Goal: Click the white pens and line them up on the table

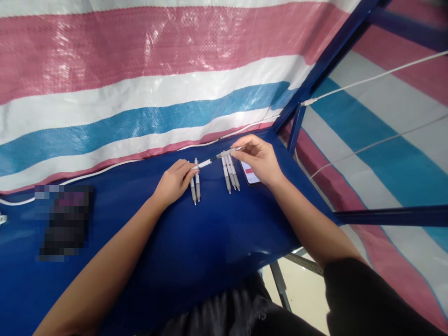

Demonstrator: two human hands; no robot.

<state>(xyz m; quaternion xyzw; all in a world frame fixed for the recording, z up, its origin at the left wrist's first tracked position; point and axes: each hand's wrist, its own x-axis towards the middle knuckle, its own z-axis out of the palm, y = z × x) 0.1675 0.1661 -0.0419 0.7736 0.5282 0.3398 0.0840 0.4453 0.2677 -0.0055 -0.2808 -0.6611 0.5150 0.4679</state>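
Over the blue table, a pen's white barrel (205,164) is pinched between the thumb and fingers of my left hand (176,181). My right hand (261,157) pinches the pen's grey grip section (226,153), roughly in line with the barrel. A thin dark piece shows between the two parts; whether they touch I cannot tell. Below my left fingertips lie two white and grey pens (198,184), side by side with tips toward me. Several similar pens (231,173) lie in a row under the grip section, left of my right hand.
A phone (251,174) with a lit screen lies partly under my right hand. At the left is a dark pixelated object (66,224). A white cable (101,171) runs along the back of the blue table (217,233). Striped sheeting (140,84) and a blue metal frame (297,105) bound the table.
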